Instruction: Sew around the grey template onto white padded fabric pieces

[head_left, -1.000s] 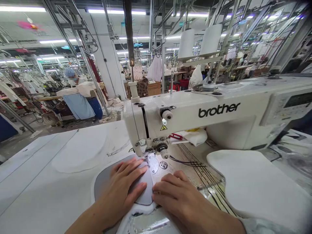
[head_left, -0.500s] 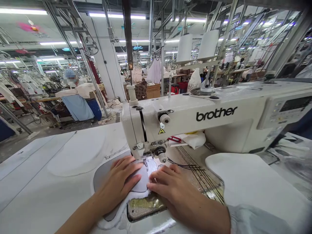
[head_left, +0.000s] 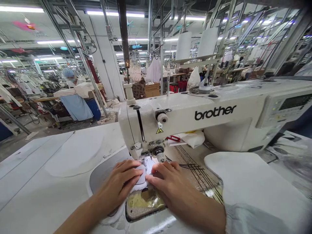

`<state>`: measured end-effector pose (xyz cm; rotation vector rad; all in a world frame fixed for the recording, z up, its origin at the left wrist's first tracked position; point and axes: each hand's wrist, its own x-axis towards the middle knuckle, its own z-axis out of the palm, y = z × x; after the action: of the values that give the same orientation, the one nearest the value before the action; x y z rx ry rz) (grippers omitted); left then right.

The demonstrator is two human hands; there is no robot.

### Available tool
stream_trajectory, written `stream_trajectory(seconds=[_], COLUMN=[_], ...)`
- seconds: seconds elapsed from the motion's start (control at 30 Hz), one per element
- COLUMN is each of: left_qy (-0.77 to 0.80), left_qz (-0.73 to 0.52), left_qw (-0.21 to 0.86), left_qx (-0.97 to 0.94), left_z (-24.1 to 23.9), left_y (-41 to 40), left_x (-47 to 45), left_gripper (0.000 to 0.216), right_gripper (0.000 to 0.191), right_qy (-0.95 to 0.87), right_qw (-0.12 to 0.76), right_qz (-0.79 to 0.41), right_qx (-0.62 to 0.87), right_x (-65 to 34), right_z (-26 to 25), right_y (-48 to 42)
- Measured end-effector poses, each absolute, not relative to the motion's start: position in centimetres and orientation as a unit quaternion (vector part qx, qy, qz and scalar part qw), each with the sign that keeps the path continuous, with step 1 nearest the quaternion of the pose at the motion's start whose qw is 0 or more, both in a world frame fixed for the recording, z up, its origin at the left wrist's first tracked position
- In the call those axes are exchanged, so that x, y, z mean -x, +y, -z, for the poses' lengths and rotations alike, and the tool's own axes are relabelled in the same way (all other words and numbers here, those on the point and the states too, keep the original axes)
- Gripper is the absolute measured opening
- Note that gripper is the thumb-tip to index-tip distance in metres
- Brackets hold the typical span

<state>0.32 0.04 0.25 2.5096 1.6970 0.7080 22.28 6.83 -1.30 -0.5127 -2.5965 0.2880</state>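
Note:
The sewing machine has its needle and presser foot down among my fingers. Beneath the foot lies a white fabric piece with a grey panel on top. My left hand rests flat on the grey panel left of the foot, fingers stretched out. Right of the foot, my right hand has curled fingers, with thumb and forefinger closed at the fabric's edge; the grip itself is partly hidden.
White cut pieces lie on the table, one rounded at left and one larger at right. Red-handled snips lie behind the needle area. Thread cones stand above. A co-worker sits at far left.
The fabric and grey panel have shifted away from me and turned under the presser foot. My left hand has slid with them; my right hand has moved slightly up and left.

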Motion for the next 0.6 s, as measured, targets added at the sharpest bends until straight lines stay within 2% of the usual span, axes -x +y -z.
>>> stream_trajectory(seconds=[0.27,0.6], left_qy=[0.554,0.584], left_qz=[-0.234,-0.249], left_qw=[0.079,0.005], left_qx=[-0.795,-0.772], left_z=[-0.3,0.1], left_y=[-0.5,-0.3], left_x=[-0.6,-1.5], left_gripper=[0.025,0.025], right_gripper=[0.022,0.029], right_qy=[-0.958,-0.949], right_qw=[0.224,0.223], right_qz=[-0.083,-0.061], right_qx=[0.156,0.217], right_x=[-22.6,-22.2], right_z=[0.8,1.5], right_y=[6.6,6.5])
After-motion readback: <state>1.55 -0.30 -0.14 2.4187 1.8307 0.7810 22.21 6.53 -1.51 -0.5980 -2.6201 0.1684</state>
